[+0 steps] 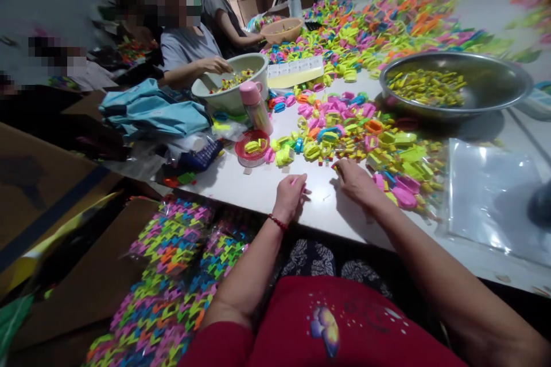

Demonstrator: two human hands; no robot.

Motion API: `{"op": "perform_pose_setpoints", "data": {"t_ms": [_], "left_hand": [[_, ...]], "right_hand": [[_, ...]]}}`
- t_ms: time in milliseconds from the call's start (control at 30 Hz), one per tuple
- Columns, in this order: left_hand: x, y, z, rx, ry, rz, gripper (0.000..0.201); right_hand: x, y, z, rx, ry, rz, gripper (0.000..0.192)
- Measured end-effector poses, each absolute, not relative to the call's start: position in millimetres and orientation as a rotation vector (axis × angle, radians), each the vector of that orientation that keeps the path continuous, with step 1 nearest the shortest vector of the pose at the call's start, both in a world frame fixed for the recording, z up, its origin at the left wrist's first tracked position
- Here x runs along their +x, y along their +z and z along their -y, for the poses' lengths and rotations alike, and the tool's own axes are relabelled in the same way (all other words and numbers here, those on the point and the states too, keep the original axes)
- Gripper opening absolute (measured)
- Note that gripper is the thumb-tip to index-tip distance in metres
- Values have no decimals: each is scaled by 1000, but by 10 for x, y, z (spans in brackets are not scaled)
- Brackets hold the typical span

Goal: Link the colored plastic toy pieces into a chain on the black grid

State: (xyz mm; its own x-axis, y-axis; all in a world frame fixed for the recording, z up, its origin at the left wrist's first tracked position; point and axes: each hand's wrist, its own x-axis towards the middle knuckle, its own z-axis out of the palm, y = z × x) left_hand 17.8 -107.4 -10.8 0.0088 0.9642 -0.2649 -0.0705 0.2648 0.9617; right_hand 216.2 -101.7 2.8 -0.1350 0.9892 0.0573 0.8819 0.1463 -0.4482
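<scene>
My left hand (290,195) rests on the white table (258,183) near its front edge, fingers curled around a small pink piece that barely shows. My right hand (355,183) lies just to the right, its fingertips touching the near edge of a heap of small plastic toy pieces (344,132) in yellow, pink, blue and orange. Whether the right hand grips a piece I cannot tell. A red bead bracelet (278,222) circles my left wrist.
A steel bowl (495,77) of yellow pieces stands at the back right, a clear plastic bag (491,195) lies flat at right. A red basket (252,148), pink bottle (257,106) and pale green bowl (228,97) stand left. Other people work at far left. Bagged pieces (167,275) fill a box below.
</scene>
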Motion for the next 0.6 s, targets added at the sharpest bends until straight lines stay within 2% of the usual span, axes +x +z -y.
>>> {"op": "perform_pose_setpoints", "data": {"t_ms": [100, 200, 400, 600], "left_hand": [[179, 30, 1284, 707, 955, -975, 43], [205, 93, 1436, 773, 944, -842, 43], [276, 63, 1567, 1322, 999, -899, 23], [341, 89, 1654, 1609, 1088, -1069, 17]], "right_hand": [[2094, 66, 1349, -1513, 904, 1780, 26], [2055, 111, 1630, -1302, 1139, 1601, 30], [2088, 241, 1844, -1233, 1243, 1456, 35], [2167, 292, 1893, -1266, 1248, 1434, 36]]}}
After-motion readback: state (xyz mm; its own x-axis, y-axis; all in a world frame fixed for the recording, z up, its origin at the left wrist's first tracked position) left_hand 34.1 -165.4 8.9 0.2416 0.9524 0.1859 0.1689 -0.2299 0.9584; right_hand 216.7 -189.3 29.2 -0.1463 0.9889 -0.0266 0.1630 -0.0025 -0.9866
